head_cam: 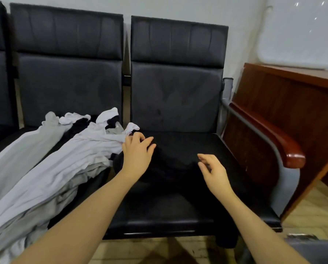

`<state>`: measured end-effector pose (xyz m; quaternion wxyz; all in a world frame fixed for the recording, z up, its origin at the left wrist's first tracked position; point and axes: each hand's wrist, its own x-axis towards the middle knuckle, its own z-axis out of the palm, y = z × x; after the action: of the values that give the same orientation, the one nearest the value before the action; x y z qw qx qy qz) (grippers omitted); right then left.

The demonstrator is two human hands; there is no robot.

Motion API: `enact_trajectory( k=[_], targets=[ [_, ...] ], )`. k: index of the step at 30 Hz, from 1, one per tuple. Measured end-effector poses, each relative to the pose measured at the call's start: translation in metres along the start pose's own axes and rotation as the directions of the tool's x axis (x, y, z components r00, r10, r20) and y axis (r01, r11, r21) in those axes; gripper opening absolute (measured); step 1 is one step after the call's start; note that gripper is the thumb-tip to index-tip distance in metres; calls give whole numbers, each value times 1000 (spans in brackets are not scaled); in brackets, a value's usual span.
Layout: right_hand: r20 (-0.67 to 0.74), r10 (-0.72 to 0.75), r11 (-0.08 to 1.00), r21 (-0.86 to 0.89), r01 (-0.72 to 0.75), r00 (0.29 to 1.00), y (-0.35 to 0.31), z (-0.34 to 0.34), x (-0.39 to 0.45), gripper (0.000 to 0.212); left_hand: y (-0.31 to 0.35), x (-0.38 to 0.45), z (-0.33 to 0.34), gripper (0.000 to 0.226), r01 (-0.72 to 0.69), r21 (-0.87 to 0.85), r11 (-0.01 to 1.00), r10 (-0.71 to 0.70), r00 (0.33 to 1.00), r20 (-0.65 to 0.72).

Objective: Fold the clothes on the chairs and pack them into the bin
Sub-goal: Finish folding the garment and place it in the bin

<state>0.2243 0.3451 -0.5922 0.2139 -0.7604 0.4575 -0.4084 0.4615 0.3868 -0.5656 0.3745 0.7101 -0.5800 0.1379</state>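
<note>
A black garment (170, 168) lies on the chair seat (178, 221). The left hand (137, 151) rests on it with fingers (148, 141) loosely spread. The right hand (213, 172) hovers above it, relaxed and holding nothing.

Black chairs (175, 86) are filling the middle, plain and unpatterned; a black garment (170, 168) is blending into the seat; pale grey and white clothes (45, 159) are lying at eight o'clock; a reddish-brown wooden desk (285, 103) is showing at three o'clock.
</note>
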Motion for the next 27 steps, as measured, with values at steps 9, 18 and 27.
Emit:
enact_trajectory(
  k=[9,18,27],
  targets=[
    [377,260,860,-509,-35,889,54,-6,-14,47,45,-49,41,46,-262,-29,965,245,850,466],
    [417,327,897,-419,-140,848,39,12,-24,52,34,-78,54,55,-376,134,917,181,691,700],
    [254,272,961,-113,-251,928,10,35,-13,44,-10,-79,42,86,-254,107,961,133,768,626]
  ],
)
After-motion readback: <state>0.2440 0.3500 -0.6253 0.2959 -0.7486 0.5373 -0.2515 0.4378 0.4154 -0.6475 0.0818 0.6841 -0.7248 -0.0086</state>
